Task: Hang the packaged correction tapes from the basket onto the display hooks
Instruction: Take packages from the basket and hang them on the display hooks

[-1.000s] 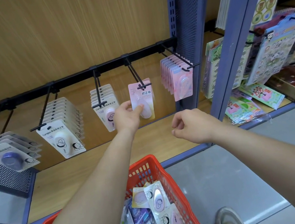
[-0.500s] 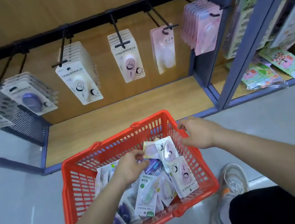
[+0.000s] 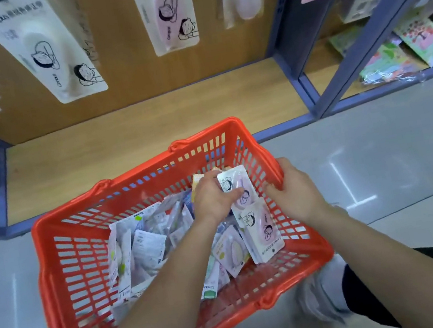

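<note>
Packs [image 3: 167,14] hang above, many remain: my left hand [image 3: 212,198] pinches a pink carded correction tape [image 3: 235,185], right hand [image 3: 294,193] gripping the heaped red plastic basket [image 3: 64,269].

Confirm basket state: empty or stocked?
Stocked. The red basket holds a loose pile of packaged correction tapes; the left hand grips a pink pack.

The floor [image 3: 379,151] is glossy grey tile. A red basket [image 3: 56,276] sits over it, in front of the wooden bottom shelf [image 3: 121,151]; contact with the floor cannot be confirmed. Colourful packets [image 3: 390,63] lie on the adjacent shelf [image 3: 327,65].
</note>
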The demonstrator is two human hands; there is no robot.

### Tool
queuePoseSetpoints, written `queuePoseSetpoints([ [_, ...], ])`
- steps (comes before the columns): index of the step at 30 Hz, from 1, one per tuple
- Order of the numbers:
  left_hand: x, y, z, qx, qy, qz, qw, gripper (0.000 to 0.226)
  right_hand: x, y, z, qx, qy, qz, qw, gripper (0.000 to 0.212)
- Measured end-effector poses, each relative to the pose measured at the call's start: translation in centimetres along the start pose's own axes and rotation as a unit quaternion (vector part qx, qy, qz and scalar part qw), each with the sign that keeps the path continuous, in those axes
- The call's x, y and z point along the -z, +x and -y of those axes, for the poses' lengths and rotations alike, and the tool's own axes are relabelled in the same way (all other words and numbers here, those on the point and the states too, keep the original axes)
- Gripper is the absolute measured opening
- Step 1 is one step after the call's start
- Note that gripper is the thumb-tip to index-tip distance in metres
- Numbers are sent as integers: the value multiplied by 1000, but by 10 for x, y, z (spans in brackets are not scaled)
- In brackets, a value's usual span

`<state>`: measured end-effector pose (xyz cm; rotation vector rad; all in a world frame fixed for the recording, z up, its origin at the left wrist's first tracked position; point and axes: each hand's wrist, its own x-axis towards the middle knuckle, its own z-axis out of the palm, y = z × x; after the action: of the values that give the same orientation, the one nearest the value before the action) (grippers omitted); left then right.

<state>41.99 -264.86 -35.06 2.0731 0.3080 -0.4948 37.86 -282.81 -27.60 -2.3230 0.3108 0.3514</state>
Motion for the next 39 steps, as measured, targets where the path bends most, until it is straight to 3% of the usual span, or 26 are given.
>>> queuePoseSetpoints([
  [3,-4,4,11,2,25,31,999,59,-4,4,-5,-10,11,-15,1000,24],
  [5,2,-1,15,33,-62,38,997,55,-4,6,-6,-12,14,-11,1000,24],
  [10,39,-23,18,33,-197,-95,975,39,-6,6,-5,-14,15,-10,1000,24],
  [12,46,-34,17,48,-247,-73,965,35,-6,4,-4,-13,19,-7,1000,23],
  [15,23,-58,21,60,-193,42,979,31,-6,0,-3,-17,27,-3,999,24],
  [17,-1,-71,25,58,-147,78,984,28,-5,-2,-3,-15,26,0,1000,26],
  [22,-40,-68,22,45,-9,29,999,35,-5,0,-2,-11,32,-6,999,25],
  [25,-53,-79,18,29,95,34,994,62,-6,0,-5,-14,30,-5,999,25],
  [32,-55,-82,17,-9,120,3,993,64,-6,3,-5,-13,43,-10,999,24],
  [39,-51,-84,21,-1,28,-14,1000,62,-5,1,-4,-17,52,0,999,25],
])
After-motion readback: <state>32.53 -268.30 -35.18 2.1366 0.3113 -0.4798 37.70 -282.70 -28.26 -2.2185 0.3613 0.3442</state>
